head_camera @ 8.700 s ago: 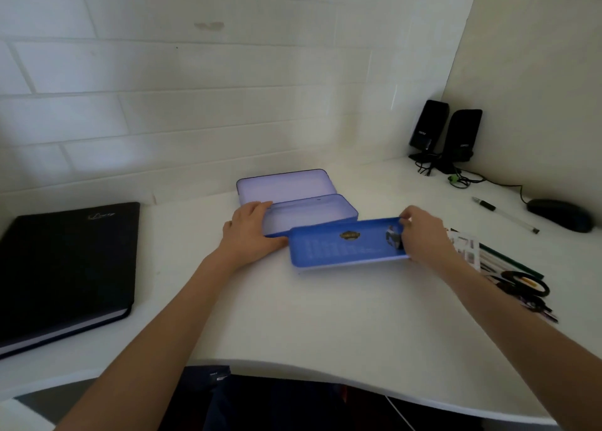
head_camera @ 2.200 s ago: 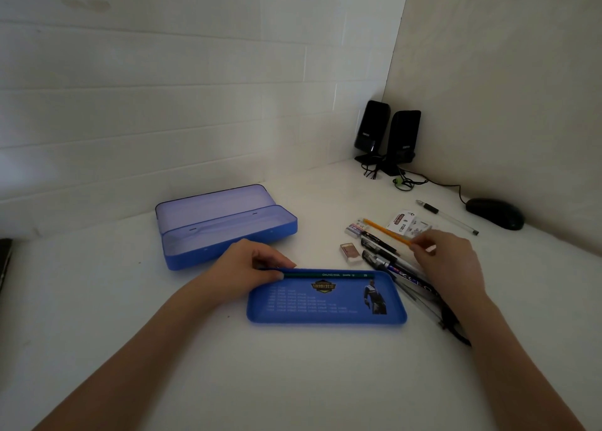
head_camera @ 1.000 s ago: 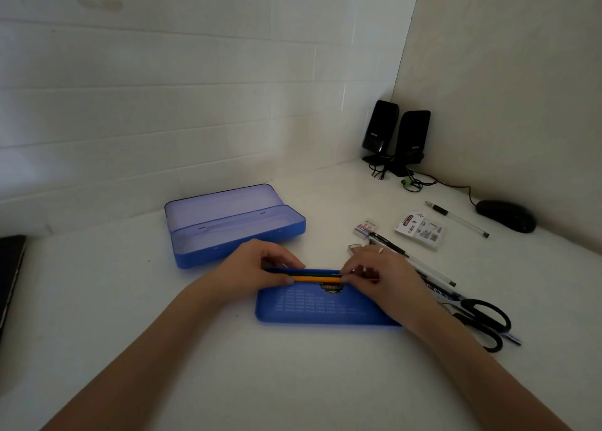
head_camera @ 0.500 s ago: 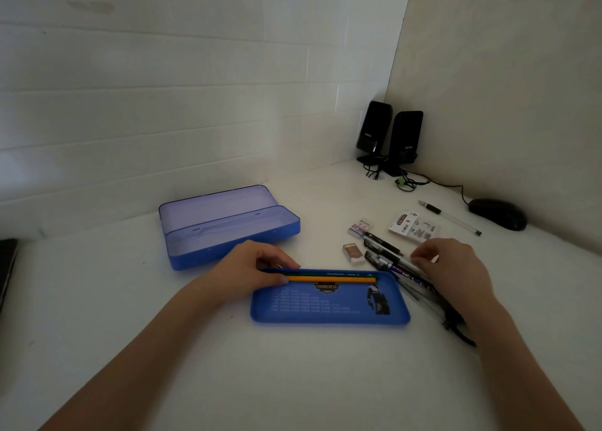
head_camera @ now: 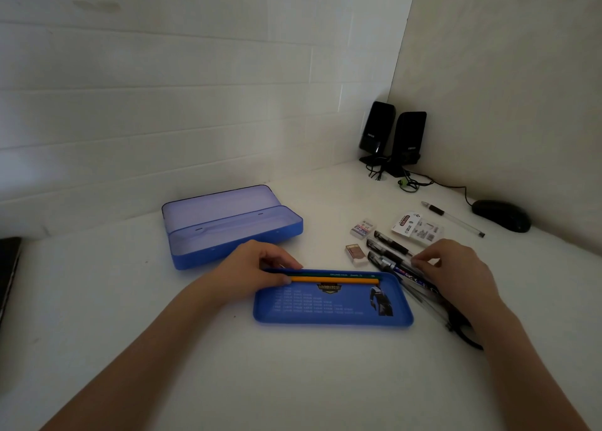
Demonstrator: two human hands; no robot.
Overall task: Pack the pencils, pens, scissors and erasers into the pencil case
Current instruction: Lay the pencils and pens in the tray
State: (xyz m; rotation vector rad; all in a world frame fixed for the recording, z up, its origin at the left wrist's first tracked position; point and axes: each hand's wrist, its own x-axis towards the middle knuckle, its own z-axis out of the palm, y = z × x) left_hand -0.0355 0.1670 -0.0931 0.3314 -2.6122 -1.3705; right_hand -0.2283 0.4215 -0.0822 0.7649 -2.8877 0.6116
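Note:
A blue inner tray lies on the white desk, with a green pencil and a yellow pencil along its far edge. My left hand pins the pencils' left ends against the tray with its fingertips. The open blue pencil case stands behind, lid up. My right hand reaches into a row of black pens right of the tray, fingertips pinching at one. Two erasers lie nearby. Scissors are mostly hidden under my right wrist.
Two black speakers with cables fill the far corner. A black mouse, a lone clear pen and a small packet lie at the right. A black notebook edge shows at the left.
The yellow pencil was laid in the tray beside the green one. My right hand then went right to the pens and now closes its fingertips on one. The left hand stayed.

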